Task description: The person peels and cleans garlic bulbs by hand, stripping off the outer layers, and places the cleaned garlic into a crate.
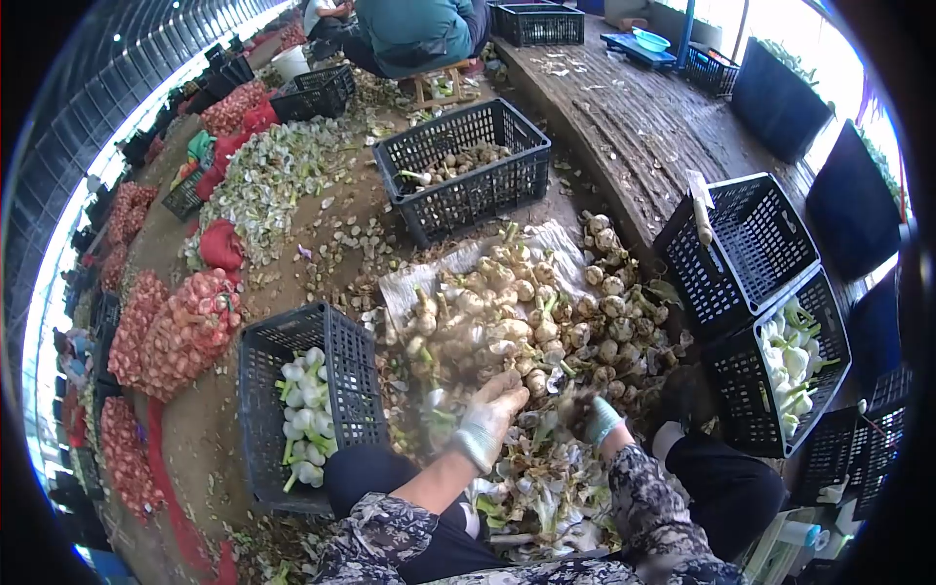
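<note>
My left hand [492, 417], in a pale glove with a green cuff, is stretched over the near side of a pile of untrimmed garlic bulbs [512, 327]. Its fingers are extended, close to a garlic bulb [535, 381]. To the right, my right hand [597, 419] wears a similar glove, dark at the fingers; motion smears them, so any held thing is unclear. Part of the pile lies on a whitish cloth [409, 291]. Garlic skins and cut leaves [556, 487] cover the ground between my knees.
At my left stands a black crate [353, 375] with cleaned white garlic; another crate [829, 336] of it stands right. An open crate [673, 234] has a wooden-handled tool [702, 214] on its rim. Ahead are a crate [468, 200] of bulbs, red mesh sacks [190, 327] and seated people.
</note>
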Demonstrator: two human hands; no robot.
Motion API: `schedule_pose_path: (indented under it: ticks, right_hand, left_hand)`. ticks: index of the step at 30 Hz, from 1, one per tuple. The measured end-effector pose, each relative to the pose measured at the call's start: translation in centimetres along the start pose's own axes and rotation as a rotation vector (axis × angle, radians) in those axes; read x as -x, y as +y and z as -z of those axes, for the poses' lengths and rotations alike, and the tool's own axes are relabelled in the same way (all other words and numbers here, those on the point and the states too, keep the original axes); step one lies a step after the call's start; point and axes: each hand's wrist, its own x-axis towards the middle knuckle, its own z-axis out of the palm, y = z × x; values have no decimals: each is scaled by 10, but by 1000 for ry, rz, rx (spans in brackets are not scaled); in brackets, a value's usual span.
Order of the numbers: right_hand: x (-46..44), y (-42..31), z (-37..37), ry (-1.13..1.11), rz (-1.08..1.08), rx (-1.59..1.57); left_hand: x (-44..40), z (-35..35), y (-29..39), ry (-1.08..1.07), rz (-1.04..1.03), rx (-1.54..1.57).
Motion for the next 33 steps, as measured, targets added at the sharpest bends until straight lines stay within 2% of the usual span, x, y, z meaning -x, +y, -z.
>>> schedule_pose_path:
  ticks: [2,3,4,5,6,8,9,11,12,13,14,16,17,18,19,21,22,23,24,27,29,30,31,33]
  right_hand:
    - [57,6,-47,-226,145,-67]
    - [79,6,-66,-427,134,-114]
    - [95,7,-82,-627,118,-160]
    - [104,13,-98,-704,258,-92]
    - [112,17,-108,-696,369,101]
    - [135,27,-123,-644,579,476]
    - [154,26,-126,-583,508,464]
    - [145,23,-110,-690,539,615]
    - [173,26,-119,-617,666,792]
    - [150,26,-109,-639,730,824]
    - [147,24,-111,-398,1256,1181]
    - [167,23,-112,-435,794,584]
    - [200,22,-123,-326,749,790]
    - [205,26,-127,-323,815,787]
    - [207,32,-134,-320,880,783]
    - [189,39,-135,-348,1023,731]
    - [184,41,-141,-352,1030,668]
    - [181,43,-147,-357,1037,605]
    - [184,45,-146,-313,1129,759]
    - [202,45,-157,-283,922,688]
    - [210,42,-158,-214,893,800]
    - [212,39,-156,-178,881,855]
    - [208,36,-154,-325,890,746]
    - [202,30,-154,-325,867,663]
  left_hand:
    - [-5,0,-10,-24,7,23]
    - [-6,-1,-11,-10,24,50]
    - [-7,-1,-9,-63,94,192]
    - [-8,0,-8,-115,167,333]
    - [-12,2,-11,-166,246,475]
    - [-21,7,-20,-510,55,346]
    - [-24,11,-18,-535,-76,219]
    - [6,2,3,-557,-99,289]
    - [14,-2,12,-531,-77,385]
    - [23,-6,21,-505,-57,482]
    - [21,-5,18,-466,-105,481]
    - [21,1,13,-285,-349,246]
    - [23,1,10,-303,-442,141]
    - [25,1,9,-319,-538,35]
    - [32,-6,11,-253,-521,14]
    - [29,-9,12,-67,-984,-448]
    - [28,-9,12,41,-1206,-684]
    - [26,-7,10,33,-1199,-673]
    - [25,-6,9,20,-1211,-659]
    - [25,-2,9,-8,-1212,-632]
    - [29,-4,13,-26,-1184,-624]
    - [29,-7,13,-63,-1071,-489]
    - [30,-10,12,-98,-957,-357]
    - [26,-11,10,-86,-975,-384]
